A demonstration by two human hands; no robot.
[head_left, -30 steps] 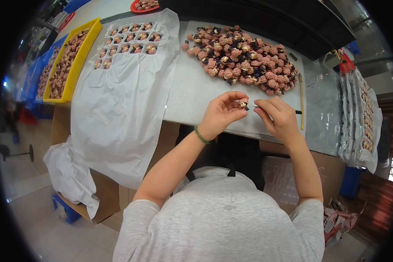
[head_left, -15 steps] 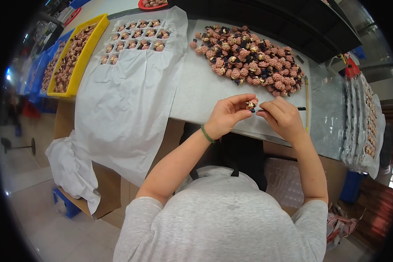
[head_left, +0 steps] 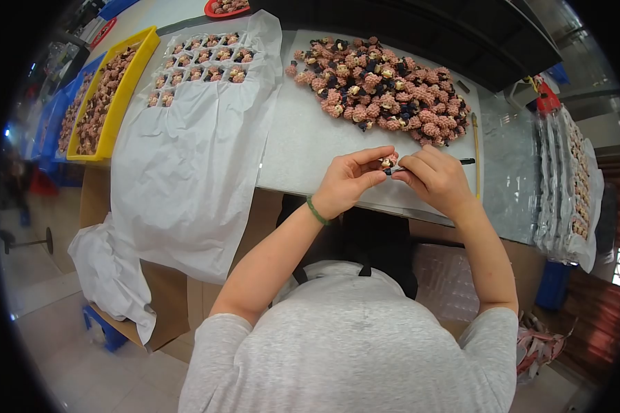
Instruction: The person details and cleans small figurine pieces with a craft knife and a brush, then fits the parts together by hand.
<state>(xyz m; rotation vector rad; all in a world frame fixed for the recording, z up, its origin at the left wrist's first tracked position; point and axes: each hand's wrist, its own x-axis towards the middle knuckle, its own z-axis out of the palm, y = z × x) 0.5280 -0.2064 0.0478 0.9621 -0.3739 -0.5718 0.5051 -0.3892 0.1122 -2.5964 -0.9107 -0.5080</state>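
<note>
Between the thumb and fingers of my left hand is a small figurine with a knobbly pink top, a pale face and a dark base. My right hand is closed around a slim black pen, whose rear end sticks out to the right. The pen's front end is at the figurine; whether it touches cannot be made out. Just beyond both hands a large heap of similar pink and dark figurines lies on the white work surface.
Left of the heap, a compartment tray holds rows of figurines, partly under white paper. Farther left stands a yellow bin of figurines. A yellow stick lies at right, before stacked filled trays. A black box stands behind.
The whole view has shifted slightly, with hands and table appearing a little farther left. The pen's front end has come closer to the figurine's face; both grips are kept.
</note>
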